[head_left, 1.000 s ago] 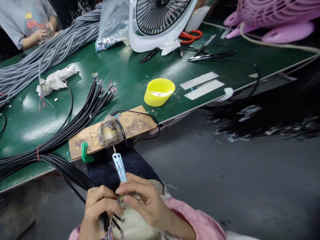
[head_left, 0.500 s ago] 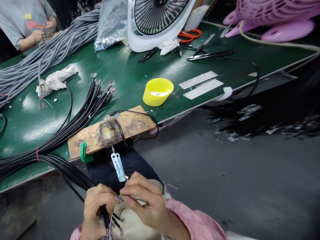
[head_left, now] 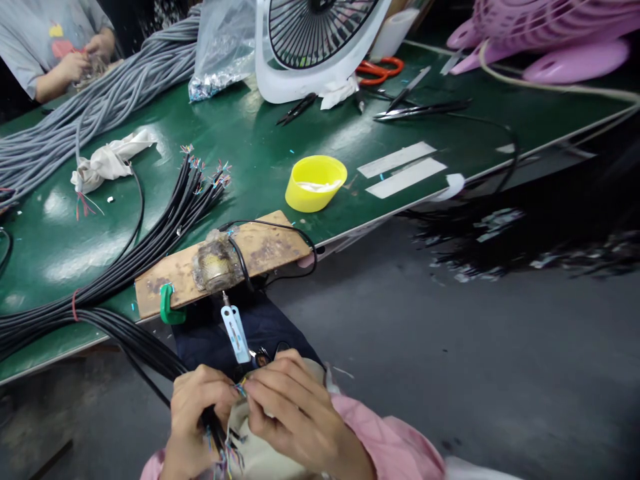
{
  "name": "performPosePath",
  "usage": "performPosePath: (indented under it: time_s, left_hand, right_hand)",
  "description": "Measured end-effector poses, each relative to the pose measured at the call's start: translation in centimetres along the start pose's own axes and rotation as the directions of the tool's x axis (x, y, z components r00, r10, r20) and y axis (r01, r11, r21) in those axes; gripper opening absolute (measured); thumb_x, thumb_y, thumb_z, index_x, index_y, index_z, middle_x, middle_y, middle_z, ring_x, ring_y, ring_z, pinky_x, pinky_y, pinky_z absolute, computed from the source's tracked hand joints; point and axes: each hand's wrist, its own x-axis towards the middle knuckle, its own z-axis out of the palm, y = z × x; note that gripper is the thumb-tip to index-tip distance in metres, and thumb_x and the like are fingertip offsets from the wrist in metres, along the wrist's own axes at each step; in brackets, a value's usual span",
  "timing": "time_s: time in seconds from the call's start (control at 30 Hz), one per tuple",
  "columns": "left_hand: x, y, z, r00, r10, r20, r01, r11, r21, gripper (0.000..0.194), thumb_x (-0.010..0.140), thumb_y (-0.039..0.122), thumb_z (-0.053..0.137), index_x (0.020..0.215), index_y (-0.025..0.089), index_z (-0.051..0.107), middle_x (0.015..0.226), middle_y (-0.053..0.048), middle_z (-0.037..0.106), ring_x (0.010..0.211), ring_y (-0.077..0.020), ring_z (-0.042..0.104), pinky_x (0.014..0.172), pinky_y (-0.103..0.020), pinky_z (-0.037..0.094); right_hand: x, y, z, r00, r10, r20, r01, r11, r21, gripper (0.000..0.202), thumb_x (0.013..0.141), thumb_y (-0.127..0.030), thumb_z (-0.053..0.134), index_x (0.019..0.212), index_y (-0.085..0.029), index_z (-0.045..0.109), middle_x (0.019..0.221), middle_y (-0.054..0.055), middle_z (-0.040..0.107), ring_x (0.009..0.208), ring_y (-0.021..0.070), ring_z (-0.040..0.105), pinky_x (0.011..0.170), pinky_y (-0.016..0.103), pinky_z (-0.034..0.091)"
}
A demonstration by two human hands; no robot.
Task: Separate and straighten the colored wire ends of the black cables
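My left hand [head_left: 200,407] is closed around a black cable near its stripped end. Thin coloured wires [head_left: 241,387] stick out between the fingers of both hands. My right hand [head_left: 295,407] pinches the tips of these wires, its fingers bent close to the left fingertips. Below my left hand hang more black cable ends [head_left: 227,443] with loose coloured wires. Just above the hands, a light blue clip [head_left: 235,333] juts from a metal tip on the round holder [head_left: 215,263], which is fixed to a wooden board [head_left: 273,243].
A bundle of black cables [head_left: 150,267] lies across the green table [head_left: 240,140]. A green clamp [head_left: 170,305] grips the board. Around stand a yellow cup [head_left: 313,193], white fan [head_left: 270,80], orange-handled scissors [head_left: 380,70], grey cables [head_left: 125,80] and a pink basket [head_left: 550,33]. Another person [head_left: 55,47] works at upper left.
My right hand has turned slightly, its fingers folding closer over the wire tips. My left hand has barely moved. The other person's hands have shifted a little.
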Motion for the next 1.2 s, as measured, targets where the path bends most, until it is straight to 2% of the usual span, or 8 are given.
performPosePath:
  time_s: [0.17, 0.33, 0.53, 0.63, 0.73, 0.83, 1.03, 1.2]
  left_hand:
    - [-0.6, -0.1, 0.2, 0.998, -0.034, -0.056, 0.033, 0.999, -0.028, 0.007, 0.092, 0.011, 0.053, 0.089, 0.016, 0.056, 0.074, -0.002, 0.063, 0.068, -0.012, 0.062, 0.06, -0.024, 0.048]
    - [-1.0, -0.3, 0.3, 0.997, -0.026, -0.078, 0.023, 0.999, -0.036, 0.013, 0.088, 0.004, 0.055, 0.092, 0.016, 0.055, 0.074, -0.001, 0.064, 0.069, -0.0122, 0.064, 0.062, -0.025, 0.049]
    - [0.1, -0.1, 0.3, 0.997, -0.025, -0.072, 0.024, 1.0, -0.011, 0.005, 0.093, 0.014, 0.056, 0.089, 0.017, 0.054, 0.07, 0.002, 0.063, 0.064, -0.0096, 0.064, 0.06, -0.02, 0.051]
    - [0.3, 0.0, 0.3, 0.997, -0.053, -0.051, 0.053, 0.999, -0.005, 0.004, 0.093, 0.016, 0.057, 0.091, 0.017, 0.055, 0.071, 0.002, 0.064, 0.063, -0.0092, 0.065, 0.061, -0.018, 0.052]
    - [0.0, 0.1, 0.1, 0.994, -0.099, -0.044, 0.1, 0.995, 0.013, 0.003, 0.093, 0.017, 0.059, 0.093, 0.018, 0.056, 0.073, 0.002, 0.065, 0.063, -0.0089, 0.064, 0.059, -0.018, 0.051]
    - [0.0, 0.3, -0.4, 0.988, -0.156, -0.008, 0.156, 0.985, 0.069, 0.003, 0.094, 0.021, 0.059, 0.095, 0.019, 0.056, 0.074, 0.003, 0.064, 0.06, -0.0068, 0.061, 0.059, -0.017, 0.048]
    - [0.5, 0.6, -1.5, 0.961, -0.144, 0.237, 0.13, 0.989, 0.074, 0.018, 0.1, 0.03, 0.049, 0.111, 0.021, 0.06, 0.081, 0.002, 0.063, 0.069, -0.0064, 0.058, 0.063, -0.018, 0.041]
    - [-0.5, 0.4, -1.7, 0.975, -0.112, 0.19, 0.11, 0.994, 0.019, 0.018, 0.099, 0.031, 0.051, 0.104, 0.021, 0.064, 0.072, 0.001, 0.053, 0.065, -0.0094, 0.051, 0.061, -0.024, 0.035]
  right_hand:
    - [0.0, 0.1, 0.9, 0.999, 0.028, -0.017, -0.027, 0.997, 0.075, 0.018, 0.082, -0.002, 0.052, 0.091, -0.017, 0.054, 0.07, 0.004, 0.063, 0.064, 0.017, 0.057, 0.062, 0.033, 0.047]
    - [0.1, 0.9, 1.4, 0.975, 0.188, -0.122, -0.151, 0.953, 0.263, 0.018, 0.083, -0.003, 0.056, 0.092, -0.017, 0.061, 0.076, 0.003, 0.064, 0.067, 0.0145, 0.057, 0.065, 0.03, 0.048]
    - [-0.2, 1.0, 1.2, 0.963, 0.265, 0.043, -0.246, 0.805, 0.54, 0.022, 0.088, -0.017, 0.063, 0.109, -0.017, 0.068, 0.094, 0.007, 0.069, 0.081, 0.016, 0.064, 0.082, 0.031, 0.052]
    - [-0.3, 0.8, 1.5, 0.943, 0.326, 0.064, -0.293, 0.724, 0.624, 0.016, 0.09, -0.015, 0.063, 0.104, -0.018, 0.072, 0.087, 0.006, 0.07, 0.077, 0.0147, 0.062, 0.075, 0.028, 0.052]
    - [-0.2, 0.7, 1.7, 0.933, 0.357, 0.051, -0.304, 0.703, 0.643, 0.013, 0.09, -0.011, 0.062, 0.095, -0.017, 0.073, 0.079, 0.006, 0.068, 0.071, 0.0141, 0.061, 0.066, 0.026, 0.05]
    - [0.0, 0.7, 1.6, 0.94, 0.342, 0.017, -0.276, 0.729, 0.627, 0.013, 0.089, -0.007, 0.061, 0.091, -0.015, 0.071, 0.077, 0.006, 0.067, 0.069, 0.0137, 0.059, 0.063, 0.026, 0.049]
    - [0.4, 0.9, 1.4, 0.967, 0.254, 0.002, -0.206, 0.782, 0.588, 0.01, 0.09, -0.009, 0.059, 0.085, -0.012, 0.067, 0.074, 0.006, 0.066, 0.067, 0.0126, 0.058, 0.064, 0.026, 0.047]
    - [0.9, 0.4, 1.6, 0.981, 0.192, -0.028, -0.136, 0.785, 0.605, 0.01, 0.092, -0.011, 0.059, 0.084, -0.012, 0.065, 0.076, 0.004, 0.068, 0.066, 0.0108, 0.059, 0.069, 0.026, 0.047]
